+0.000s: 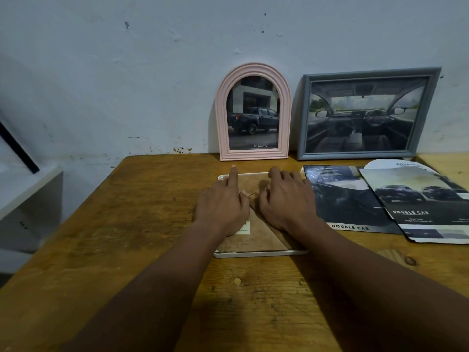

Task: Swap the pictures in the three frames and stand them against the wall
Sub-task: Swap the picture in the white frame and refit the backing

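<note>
A white frame (258,254) lies face down on the wooden table, its brown backing board (256,240) up. My left hand (223,204) rests on the board's left side, index finger stretched to the frame's far edge. My right hand (284,199) presses on the right side, fingers bent at the far edge. A pink arched frame (253,72) with a dark pickup picture leans upright against the wall. Right of it a grey rectangular frame (308,118) with a car-interior picture leans against the wall too.
Loose car brochure pages (355,199) and cut pictures (418,204) lie on the table (127,224) right of the white frame. A white shelf unit (28,199) stands off the table's left edge. The wall (127,72) runs along the table's far edge.
</note>
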Tool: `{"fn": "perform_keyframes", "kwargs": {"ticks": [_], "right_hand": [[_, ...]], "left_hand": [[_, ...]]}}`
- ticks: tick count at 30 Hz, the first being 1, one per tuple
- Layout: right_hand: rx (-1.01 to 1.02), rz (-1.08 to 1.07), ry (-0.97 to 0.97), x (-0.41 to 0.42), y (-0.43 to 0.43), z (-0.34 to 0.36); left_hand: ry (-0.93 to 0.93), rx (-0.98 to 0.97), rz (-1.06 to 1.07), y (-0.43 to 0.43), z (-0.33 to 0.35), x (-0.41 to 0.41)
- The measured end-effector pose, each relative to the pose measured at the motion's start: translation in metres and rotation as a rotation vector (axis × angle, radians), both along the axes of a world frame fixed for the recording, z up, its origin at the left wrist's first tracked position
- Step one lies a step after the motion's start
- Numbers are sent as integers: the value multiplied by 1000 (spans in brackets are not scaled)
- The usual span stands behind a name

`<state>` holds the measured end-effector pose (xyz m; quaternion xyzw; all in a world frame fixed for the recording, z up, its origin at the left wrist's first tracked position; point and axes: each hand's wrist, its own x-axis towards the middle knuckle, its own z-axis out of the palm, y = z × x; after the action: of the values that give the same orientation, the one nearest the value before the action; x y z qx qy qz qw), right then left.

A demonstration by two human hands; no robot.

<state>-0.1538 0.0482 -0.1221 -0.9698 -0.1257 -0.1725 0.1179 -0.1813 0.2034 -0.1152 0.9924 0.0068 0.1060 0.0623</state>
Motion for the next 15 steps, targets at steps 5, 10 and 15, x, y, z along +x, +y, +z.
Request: {"fn": "perform_keyframes", "kwargs": {"ticks": [5, 10, 15], "right_hand": [[58, -175, -31, -1, -1, -1], [84, -193, 24, 0, -2, 1], [516, -158, 173, 5, -16, 6]], "left_hand": [[-107, -18, 22, -2, 0, -5], [-68, 57, -15, -2, 1, 1], [-42, -2, -7, -4, -4, 2]]}}
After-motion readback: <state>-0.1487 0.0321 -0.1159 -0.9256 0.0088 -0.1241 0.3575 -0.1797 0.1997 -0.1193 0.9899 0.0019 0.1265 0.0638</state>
